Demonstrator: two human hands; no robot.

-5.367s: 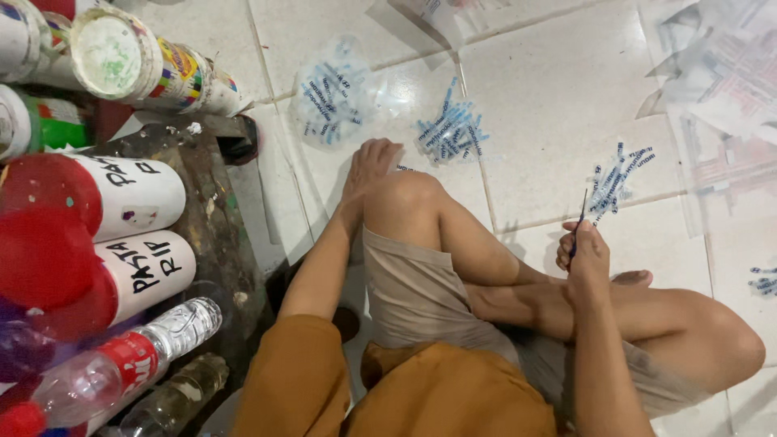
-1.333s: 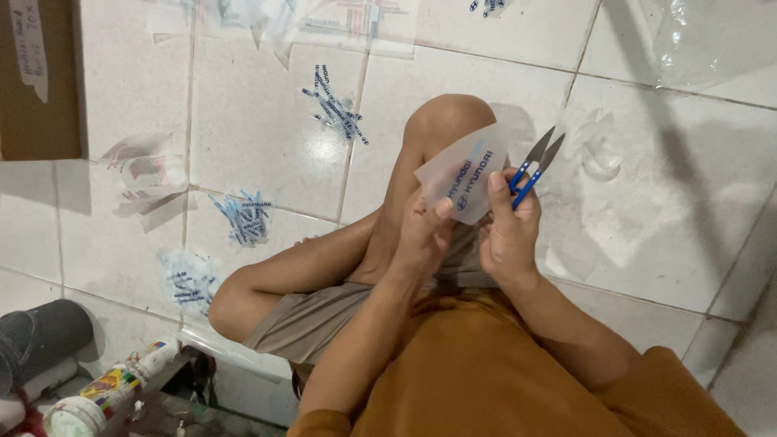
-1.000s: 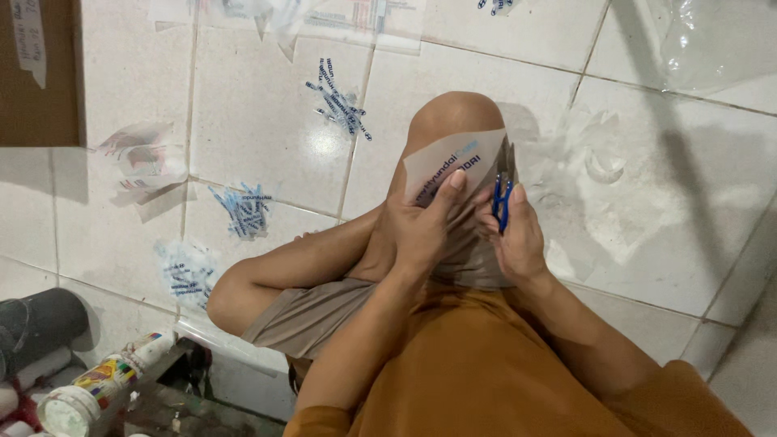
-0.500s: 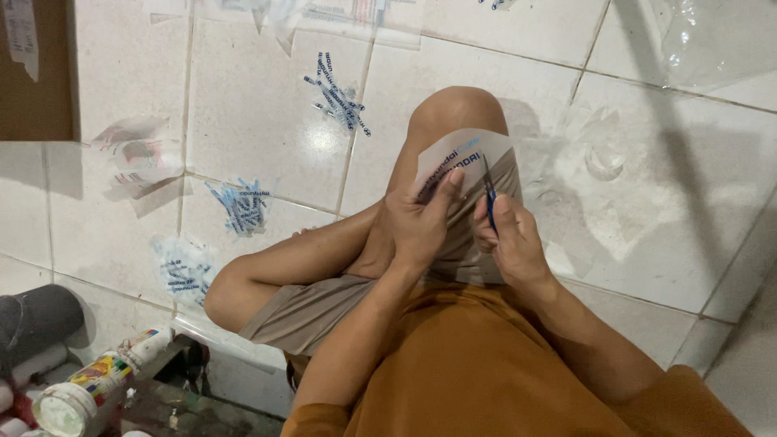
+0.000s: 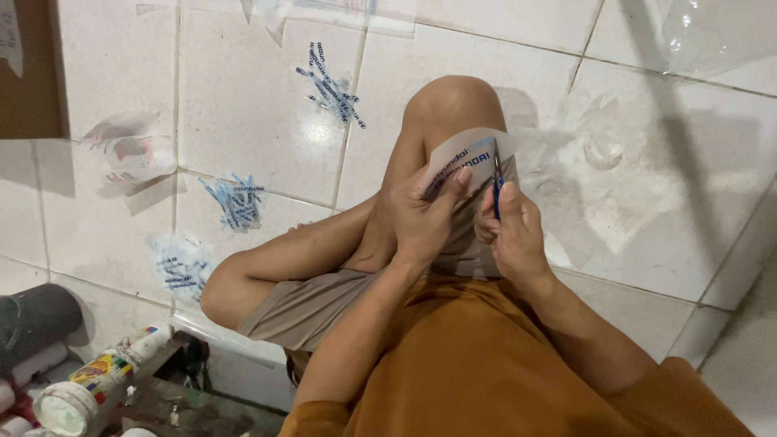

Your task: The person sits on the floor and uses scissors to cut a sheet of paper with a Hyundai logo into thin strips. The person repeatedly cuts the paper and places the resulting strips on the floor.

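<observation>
The person sits on the white tiled floor (image 5: 259,105) with one knee (image 5: 453,101) raised, and everything here is easiest placed from that knee. Just below its top, the left hand (image 5: 421,214) pinches a clear plastic sheet with printed strips (image 5: 465,154), thumb and fingers closed on its lower edge so the sheet stands up against the leg. Right beside it, the right hand (image 5: 514,235) is clenched around small blue-handled scissors (image 5: 496,182), whose blades point upward into the sheet; whether the blades are open or closed is too small to tell.

To the left of the knee, a loose heap of cut blue-printed strips (image 5: 330,85) lies on a tile. Farther left and lower, a second heap of strips (image 5: 239,202) sits across a grout line, and below that a clear bag holding more strips (image 5: 178,267) rests near the person's other bent leg. Left of those lies a crumpled clear wrapper (image 5: 129,158).

Far to the knee's lower left, at the edge of view, a plastic jar with a colourful label (image 5: 85,388) lies on its side with its white lid towards us; its contents cannot be seen. A dark grey tube (image 5: 32,320) sits just above it. To the knee's right, clear plastic film (image 5: 599,154) is spread over the tiles.
</observation>
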